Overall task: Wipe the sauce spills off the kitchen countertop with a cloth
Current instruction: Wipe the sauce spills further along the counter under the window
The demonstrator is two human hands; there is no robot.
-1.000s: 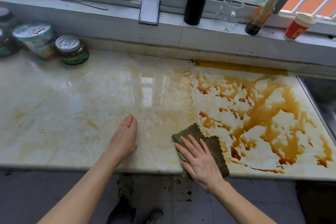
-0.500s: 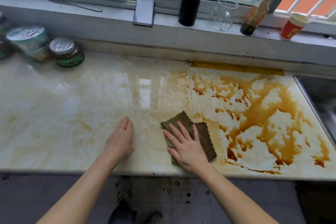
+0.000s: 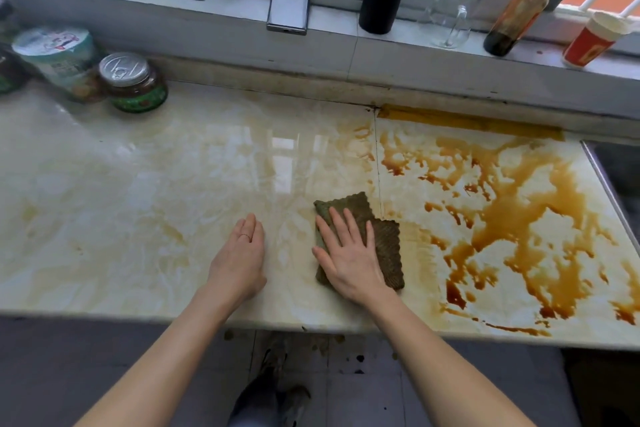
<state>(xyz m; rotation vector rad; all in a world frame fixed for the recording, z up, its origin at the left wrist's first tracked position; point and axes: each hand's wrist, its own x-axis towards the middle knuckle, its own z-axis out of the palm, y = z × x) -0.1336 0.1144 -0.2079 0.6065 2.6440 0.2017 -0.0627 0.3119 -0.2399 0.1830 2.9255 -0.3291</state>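
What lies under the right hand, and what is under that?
An olive-green cloth, pressed flat by the right hand on the countertop. Any sauce beneath the cloth is covered.

Under my palm the cloth (image 3: 384,246) feels coarse, ribbed and matt. The countertop (image 3: 145,204) is glossy polished stone, mirroring the window. Far left, a jar (image 3: 133,85) has a shiny metal lid.

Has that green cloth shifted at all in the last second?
Yes. The cloth under the right hand has slid left: it lay mostly right of the countertop seam, and now lies mostly left of it.
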